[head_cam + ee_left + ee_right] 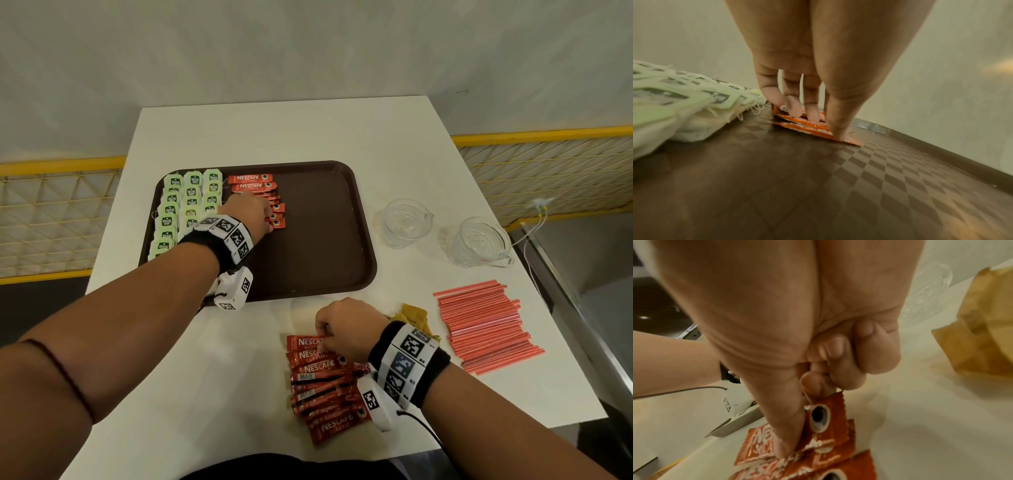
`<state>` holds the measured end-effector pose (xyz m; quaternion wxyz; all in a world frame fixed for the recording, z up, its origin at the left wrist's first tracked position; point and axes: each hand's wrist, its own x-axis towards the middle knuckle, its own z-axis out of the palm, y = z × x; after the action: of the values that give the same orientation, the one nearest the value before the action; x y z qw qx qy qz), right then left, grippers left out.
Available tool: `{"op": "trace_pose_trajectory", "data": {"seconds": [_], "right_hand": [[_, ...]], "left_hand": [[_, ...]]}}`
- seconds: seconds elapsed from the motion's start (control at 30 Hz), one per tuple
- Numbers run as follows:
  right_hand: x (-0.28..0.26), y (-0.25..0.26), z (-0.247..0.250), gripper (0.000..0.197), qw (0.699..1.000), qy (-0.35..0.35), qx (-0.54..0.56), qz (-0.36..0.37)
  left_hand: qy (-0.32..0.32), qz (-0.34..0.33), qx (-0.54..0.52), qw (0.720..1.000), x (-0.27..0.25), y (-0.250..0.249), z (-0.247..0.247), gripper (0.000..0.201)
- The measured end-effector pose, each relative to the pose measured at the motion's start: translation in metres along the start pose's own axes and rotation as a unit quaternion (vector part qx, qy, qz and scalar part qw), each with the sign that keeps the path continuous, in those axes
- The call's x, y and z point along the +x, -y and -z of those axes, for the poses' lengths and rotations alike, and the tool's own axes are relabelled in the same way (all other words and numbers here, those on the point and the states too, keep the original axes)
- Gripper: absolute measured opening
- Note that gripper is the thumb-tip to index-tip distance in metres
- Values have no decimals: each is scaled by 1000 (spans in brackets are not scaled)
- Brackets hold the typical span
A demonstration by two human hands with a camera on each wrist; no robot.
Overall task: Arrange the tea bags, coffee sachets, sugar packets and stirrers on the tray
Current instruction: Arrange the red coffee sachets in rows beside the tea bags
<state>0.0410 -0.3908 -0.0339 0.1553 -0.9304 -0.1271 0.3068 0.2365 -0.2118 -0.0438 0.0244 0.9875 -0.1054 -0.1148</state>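
The table (342,137) carries the tray (325,240). Tea bags (185,205) fill its left side, with a sachet column (255,186) beside them. Stirrers (483,325) lie right. The left hand (246,212) presses straight, slightly spread fingers (812,112) on the column. The right hand (349,329) pinches a sachet (828,415) from the sachet pile (325,394).

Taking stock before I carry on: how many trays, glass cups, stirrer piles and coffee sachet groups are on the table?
Tray: 1
Glass cups: 2
Stirrer pile: 1
Sachet groups: 2, one on the tray, one on the table
Total: 6
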Motion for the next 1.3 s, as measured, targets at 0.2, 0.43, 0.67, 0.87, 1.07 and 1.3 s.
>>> {"op": "trace_pose_trajectory", "data": {"seconds": [0.2,0.43,0.67,0.87,1.07,1.3], "right_hand": [[-2,-2,-3,15,1000,1,6,1],[-4,-4,-5,16,1000,-5,13,-5],[-7,-5,-3,16,1000,-6,12,-7],[-6,-5,-3,15,1000,-3,19,-10],[-5,-4,-4,17,1000,2,23,-6],[-7,-5,-4,16,1000,13,19,-2]], "left_hand": [[-45,58,-44,996,8,8,15,32],[-18,74,33,997,25,14,25,27],[-25,87,45,995,32,12,18,27],[-37,61,30,997,37,10,18,27],[-87,26,16,996,35,-7,18,43],[-55,14,28,998,41,-28,12,49]]}}
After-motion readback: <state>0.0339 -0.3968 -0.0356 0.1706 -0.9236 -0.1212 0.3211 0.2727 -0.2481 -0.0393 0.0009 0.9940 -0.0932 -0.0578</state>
